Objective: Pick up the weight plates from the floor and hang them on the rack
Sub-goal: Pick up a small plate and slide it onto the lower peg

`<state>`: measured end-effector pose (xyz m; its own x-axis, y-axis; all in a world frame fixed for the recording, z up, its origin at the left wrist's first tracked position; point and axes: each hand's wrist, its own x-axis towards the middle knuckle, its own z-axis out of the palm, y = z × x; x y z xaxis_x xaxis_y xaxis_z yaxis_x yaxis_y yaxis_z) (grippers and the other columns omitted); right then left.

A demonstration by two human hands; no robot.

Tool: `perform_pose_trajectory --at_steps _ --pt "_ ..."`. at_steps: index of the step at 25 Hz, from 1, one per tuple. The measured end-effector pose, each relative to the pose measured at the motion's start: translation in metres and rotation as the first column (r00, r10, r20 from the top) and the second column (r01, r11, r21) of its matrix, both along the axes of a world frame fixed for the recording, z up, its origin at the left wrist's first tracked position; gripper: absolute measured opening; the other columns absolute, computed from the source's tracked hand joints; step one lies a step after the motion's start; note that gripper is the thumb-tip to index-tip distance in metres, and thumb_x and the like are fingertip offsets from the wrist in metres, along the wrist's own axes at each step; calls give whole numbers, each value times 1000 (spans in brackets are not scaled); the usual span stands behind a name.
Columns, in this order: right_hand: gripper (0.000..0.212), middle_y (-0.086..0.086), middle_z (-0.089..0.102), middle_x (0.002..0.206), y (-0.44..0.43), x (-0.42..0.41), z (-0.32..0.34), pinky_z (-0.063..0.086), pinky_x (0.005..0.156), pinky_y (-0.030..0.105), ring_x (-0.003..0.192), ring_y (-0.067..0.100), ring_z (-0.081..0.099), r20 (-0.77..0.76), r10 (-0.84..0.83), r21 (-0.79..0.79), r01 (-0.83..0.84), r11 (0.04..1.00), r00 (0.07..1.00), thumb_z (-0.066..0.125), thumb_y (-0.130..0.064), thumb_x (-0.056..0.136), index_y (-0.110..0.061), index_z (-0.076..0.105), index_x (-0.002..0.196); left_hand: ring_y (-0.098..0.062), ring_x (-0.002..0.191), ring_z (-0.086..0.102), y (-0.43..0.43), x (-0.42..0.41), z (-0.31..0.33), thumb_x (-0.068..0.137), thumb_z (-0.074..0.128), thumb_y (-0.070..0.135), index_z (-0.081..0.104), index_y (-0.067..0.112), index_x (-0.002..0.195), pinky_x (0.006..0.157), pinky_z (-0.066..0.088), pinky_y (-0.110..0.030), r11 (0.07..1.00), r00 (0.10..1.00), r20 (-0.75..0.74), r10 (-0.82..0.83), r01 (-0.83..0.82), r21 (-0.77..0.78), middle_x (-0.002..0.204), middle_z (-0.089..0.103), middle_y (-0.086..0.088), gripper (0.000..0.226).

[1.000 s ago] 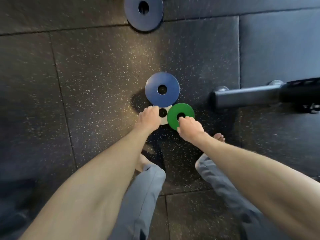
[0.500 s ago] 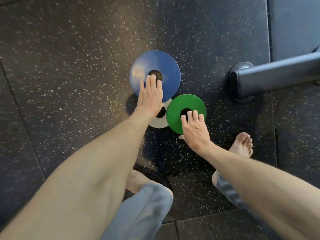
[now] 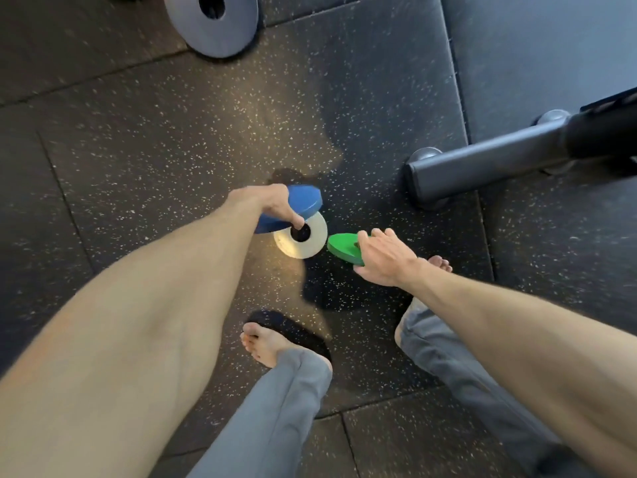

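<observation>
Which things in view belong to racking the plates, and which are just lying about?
Job: blue plate, gripped by the left hand; green plate, gripped by the right hand; white plate on the floor; grey plate at the top edge.
Lying about: dark metal bar at right; speckled floor mats.

Left hand (image 3: 275, 205) is gripping the blue plate (image 3: 306, 201), holding it tilted, with its lower edge overlapping the white plate (image 3: 315, 241). White plate is lying flat on the speckled rubber floor (image 3: 172, 150). Right hand (image 3: 386, 257) is gripping the green plate (image 3: 341, 246), also tilted, just beside the white one. Grey-blue plate (image 3: 238, 25) is lying flat at far edge. Dark metal bar (image 3: 482, 167) is resting on the floor, right side.
</observation>
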<state>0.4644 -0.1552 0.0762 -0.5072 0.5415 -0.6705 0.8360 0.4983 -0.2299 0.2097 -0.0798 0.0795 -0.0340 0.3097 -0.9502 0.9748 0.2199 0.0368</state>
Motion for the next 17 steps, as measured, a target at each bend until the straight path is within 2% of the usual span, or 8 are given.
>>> perform_pose_trajectory --at_steps 1,3,7,11,12,14,15,17 --pt "45 10 65 104 -1 9 19 41 89 43 101 29 57 16 7 -11 -7 1000 1000 53 -47 88 -8 51 109 -32 98 69 -3 2 16 42 72 70 63 11 99 95 51 -50 999 999 19 34 -33 -43 101 73 -7 82" --pt "43 10 65 105 -6 30 60 41 89 43 102 29 58 42 22 6 -23 1000 999 53 -45 88 -8 52 110 -30 82 72 -19 12 47 41 70 61 65 14 89 89 56 -47 993 996 29 82 -79 -88 86 73 -8 67" --pt "42 12 65 106 -11 65 160 40 89 45 105 32 58 72 -50 -7 50 999 996 56 -41 86 -7 51 110 -31 83 68 -50 57 165 57 64 43 57 16 81 85 53 -42 992 1000 6 18 -17 -125 86 67 -9 37" --pt "39 12 65 106 -21 104 278 40 88 45 106 33 58 78 -201 -22 203 979 977 57 -38 86 -7 50 109 -22 64 56 -50 119 298 85 56 26 52 12 87 61 41 -28 996 998 23 -60 62 -65 77 58 -6 15" --pt "39 13 65 106 -27 114 309 40 89 46 107 34 58 73 -260 -29 263 964 963 57 -37 86 -7 50 109 -21 63 55 -49 135 328 87 56 23 53 11 91 58 40 -28 994 994 44 -104 105 -38 77 57 -6 13" --pt "39 15 65 108 -38 134 358 40 91 47 108 36 58 67 -391 -33 394 918 918 56 -35 86 -6 51 112 -26 75 63 -41 167 380 83 58 23 56 8 98 65 48 -32 984 980 97 -176 172 45 86 61 -10 21" --pt "41 14 64 109 -45 144 379 41 93 47 108 36 58 75 -453 -40 457 889 888 56 -35 86 -7 52 116 -30 81 65 -37 184 402 82 58 24 56 7 99 70 51 -35 979 974 112 -196 187 83 89 62 -11 24" --pt "47 11 64 112 -62 165 413 42 93 49 109 34 59 80 -556 -40 560 827 827 54 -39 86 -9 53 122 -32 80 68 -31 218 442 82 57 23 56 5 93 69 52 -36 968 963 147 -228 208 138 87 64 -13 21"
